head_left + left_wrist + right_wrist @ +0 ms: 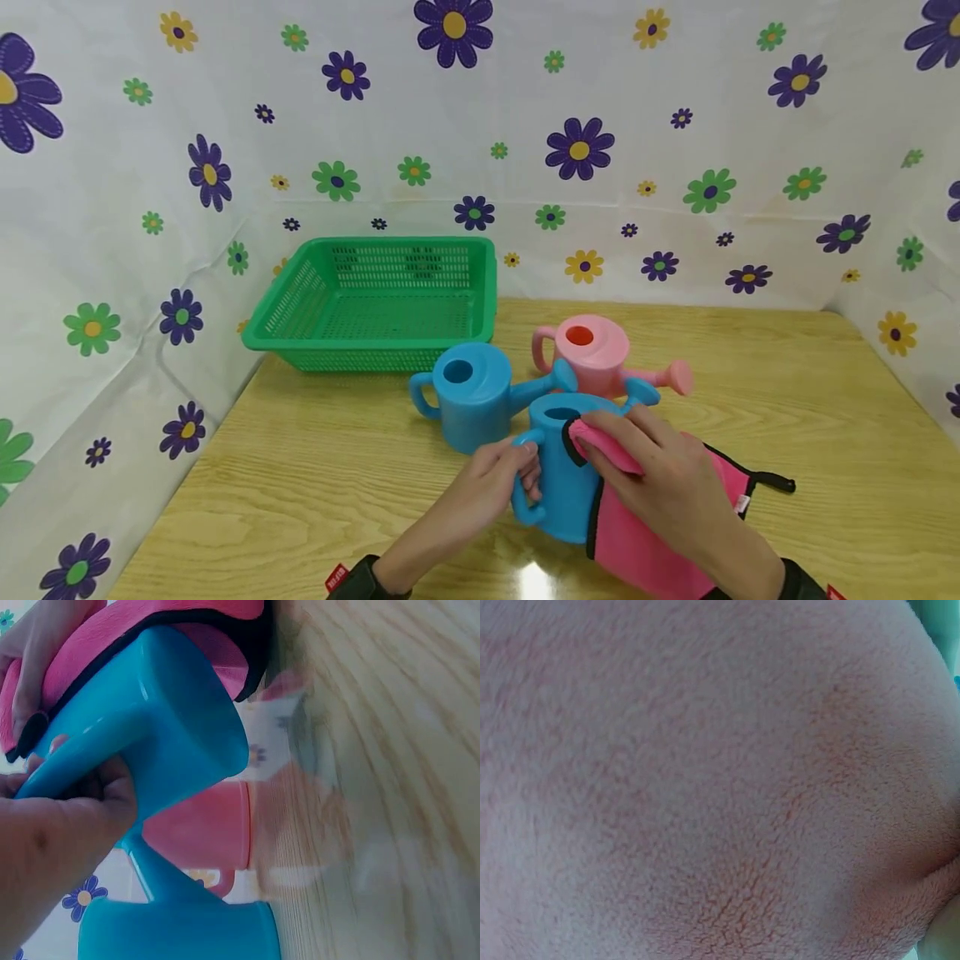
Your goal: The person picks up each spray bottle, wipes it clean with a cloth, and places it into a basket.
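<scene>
My left hand [498, 475] grips the handle of a blue watering can [566, 500] in front of me. In the left wrist view this can [180, 720] looks tilted; whether its base touches the table I cannot tell. With my right hand [667, 475] I hold a pink cloth [637, 542] with black edging, its bunched part pressed to the can's upper side by the opening. The rest of the cloth hangs below that hand. The cloth [705, 787] fills nearly all of the right wrist view, hiding the fingers there.
A second blue watering can [476, 408] stands just behind, to the left. Behind the held can is a pink watering can [592, 354], its spout pointing right. A green plastic basket [367, 343] sits at the back left of the wooden table [300, 467], before a flowered backdrop [420, 108].
</scene>
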{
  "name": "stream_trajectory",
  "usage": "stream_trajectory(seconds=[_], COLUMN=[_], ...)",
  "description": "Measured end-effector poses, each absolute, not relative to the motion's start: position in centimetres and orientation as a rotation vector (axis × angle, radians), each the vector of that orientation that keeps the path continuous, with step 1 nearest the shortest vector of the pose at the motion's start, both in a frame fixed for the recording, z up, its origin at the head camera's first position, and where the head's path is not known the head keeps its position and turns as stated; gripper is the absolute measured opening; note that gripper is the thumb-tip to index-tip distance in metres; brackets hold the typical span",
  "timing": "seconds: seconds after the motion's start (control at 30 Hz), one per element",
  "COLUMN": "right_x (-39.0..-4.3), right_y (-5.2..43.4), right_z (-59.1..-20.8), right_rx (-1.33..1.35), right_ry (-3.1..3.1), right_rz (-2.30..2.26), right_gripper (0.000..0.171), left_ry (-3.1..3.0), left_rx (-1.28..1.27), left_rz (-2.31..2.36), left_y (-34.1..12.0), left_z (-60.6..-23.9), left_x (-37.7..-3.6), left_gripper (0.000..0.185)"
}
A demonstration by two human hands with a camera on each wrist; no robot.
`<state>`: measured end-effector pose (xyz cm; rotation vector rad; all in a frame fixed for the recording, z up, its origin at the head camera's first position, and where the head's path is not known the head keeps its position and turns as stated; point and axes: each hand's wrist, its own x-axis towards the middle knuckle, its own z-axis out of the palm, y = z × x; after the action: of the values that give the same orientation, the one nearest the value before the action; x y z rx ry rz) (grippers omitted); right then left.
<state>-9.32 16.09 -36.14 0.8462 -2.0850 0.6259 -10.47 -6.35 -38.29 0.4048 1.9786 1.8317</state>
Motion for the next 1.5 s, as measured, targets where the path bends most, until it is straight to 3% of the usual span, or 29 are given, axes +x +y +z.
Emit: stream_trajectory(seconds=[0.33,0.47,0.67,0.87,1.03,1.2,1.4,1.5], right_x=[-9.7,-10.0,-10.2,-10.1,-9.9,-9.9,-10.1,-10.4], right_y=[16.2,16.2,16.3,16.6,16.9,16.9,16.8,16.8], right_z=[-36.4,-36.7,-37.0,-36.9,-36.7,-36.4,-35.9,-35.5], right_rx=[0.857,0.877,0.857,0.84,0.833,0.844,0.759,0.637], right_ry=[-2.116,-2.208,-2.27,-2.24,-2.192,-2.152,-2.024,-1.924], right_rz=[0.455,0.444,0.452,0.463,0.471,0.433,0.376,0.41], right_gripper=[0.049,0.039,0.067,0.07,0.036,0.049,0.038,0.041], left_ry=[1.95,1.945,1.92,1.921,1.904,1.889,1.811,1.728], left_rx=[0.316,0.305,0.342,0.333,0.287,0.32,0.327,0.298], left_rz=[1.923,1.971,1.979,1.989,2.01,2.003,2.007,2.033], left_y=[-5.4,-6.0,-6.6,-6.0,-5.2,-5.0,-5.0,-4.9], left_z=[-39.2,-40.0,-40.6,-40.3,-39.9,-39.3,-38.5,-38.1], left_x=[-12.5,-14.2,-15.6,-15.4,-14.5,-13.9,-13.8,-13.8], left_gripper=[0.044,0.047,0.047,0.047,0.047,0.046,0.043,0.045])
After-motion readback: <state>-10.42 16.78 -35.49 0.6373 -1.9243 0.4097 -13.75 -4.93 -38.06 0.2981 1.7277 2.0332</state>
